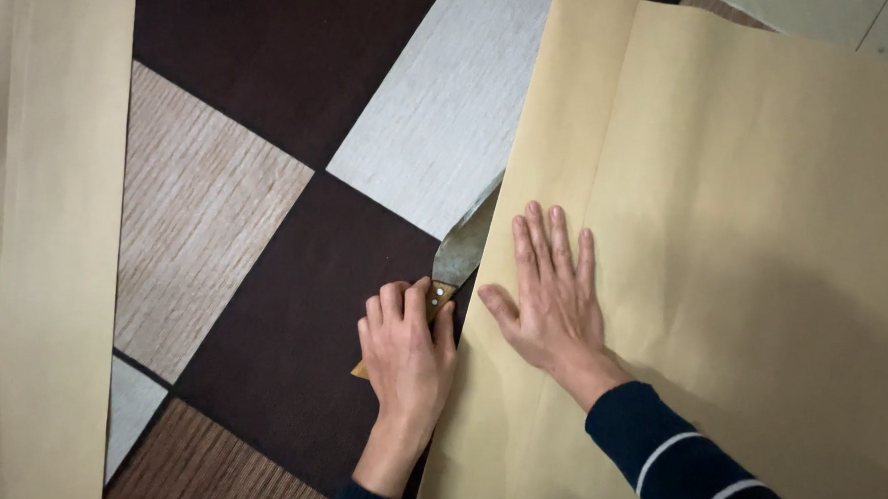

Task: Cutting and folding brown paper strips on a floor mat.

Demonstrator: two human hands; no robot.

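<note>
Here left hand [407, 350] grips knife [461, 248]; right hand [550, 294] flattens paper [753, 263].

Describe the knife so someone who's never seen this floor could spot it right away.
Start at the big tan paper sheet on the right of the patchwork-patterned floor and follow its left edge down. There the left hand grips a wooden handle, beside the right hand pressed flat on the paper. The knife is the only metal thing: a broad grey blade running under the paper's edge.

It looked like a home, work done right down on the floor: a patchwork vinyl floor [292, 303] of dark brown, beige and pale wood-grain squares lay underneath.
</note>
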